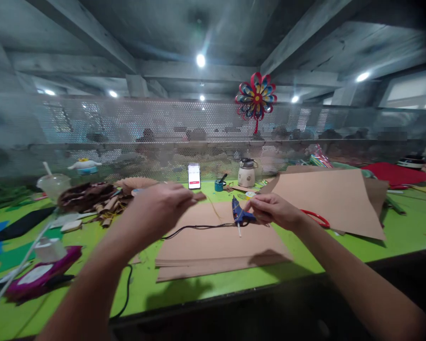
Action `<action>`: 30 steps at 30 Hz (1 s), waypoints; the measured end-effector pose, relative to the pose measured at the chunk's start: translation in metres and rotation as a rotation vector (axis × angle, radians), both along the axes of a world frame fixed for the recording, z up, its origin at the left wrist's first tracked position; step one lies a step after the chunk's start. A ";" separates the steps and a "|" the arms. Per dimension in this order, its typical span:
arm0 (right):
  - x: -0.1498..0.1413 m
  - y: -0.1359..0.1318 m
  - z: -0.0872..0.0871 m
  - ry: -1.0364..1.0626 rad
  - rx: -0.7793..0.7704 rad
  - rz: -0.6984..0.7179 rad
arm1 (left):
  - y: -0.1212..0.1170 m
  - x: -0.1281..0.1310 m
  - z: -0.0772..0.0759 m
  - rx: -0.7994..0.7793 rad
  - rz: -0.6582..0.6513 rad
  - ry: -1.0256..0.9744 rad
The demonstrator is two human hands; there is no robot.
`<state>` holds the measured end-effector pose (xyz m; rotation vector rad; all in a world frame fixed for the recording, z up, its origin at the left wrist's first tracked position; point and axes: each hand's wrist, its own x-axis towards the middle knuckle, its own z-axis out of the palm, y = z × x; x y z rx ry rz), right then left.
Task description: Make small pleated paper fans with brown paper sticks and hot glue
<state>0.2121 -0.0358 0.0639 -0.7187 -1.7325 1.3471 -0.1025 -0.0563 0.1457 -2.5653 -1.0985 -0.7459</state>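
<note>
My left hand is raised over the green table, its fingers pinched on a small strip of brown paper that sticks out to the right. A thin yellowish strand hangs just right of the strip; whether it is joined to it I cannot tell. My right hand is closed in a pinch; what sits between its fingertips is too small to make out. Beside it, a blue hot glue gun with a white glue stick rests on stacked brown paper sheets. Its black cord runs left.
Red-handled scissors and large brown sheets lie at right. A lit phone, a teal cup and a jug stand behind. Crumpled brown paper and a purple pouch are left.
</note>
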 end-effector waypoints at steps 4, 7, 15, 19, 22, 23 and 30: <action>0.045 0.000 -0.017 -0.421 0.003 -0.181 | 0.037 0.040 -0.065 -0.214 -0.064 0.136; 0.073 -0.001 -0.032 -0.534 -0.025 -0.255 | 0.050 0.050 -0.105 -0.426 -0.131 0.145; 0.108 0.023 -0.050 -0.684 0.177 -0.669 | 0.035 0.049 -0.137 -0.778 -0.041 -0.091; 0.079 0.053 -0.043 -0.695 0.439 -0.865 | 0.035 0.052 -0.133 -0.729 -0.064 -0.043; 0.044 0.071 -0.040 -0.677 0.567 -0.853 | 0.037 0.053 -0.133 -0.669 -0.077 -0.015; 0.033 0.076 -0.042 -0.675 0.590 -0.814 | 0.037 0.053 -0.134 -0.659 -0.084 -0.008; 0.022 0.096 -0.063 -0.591 0.566 -0.905 | 0.042 0.053 -0.138 -0.633 -0.100 -0.002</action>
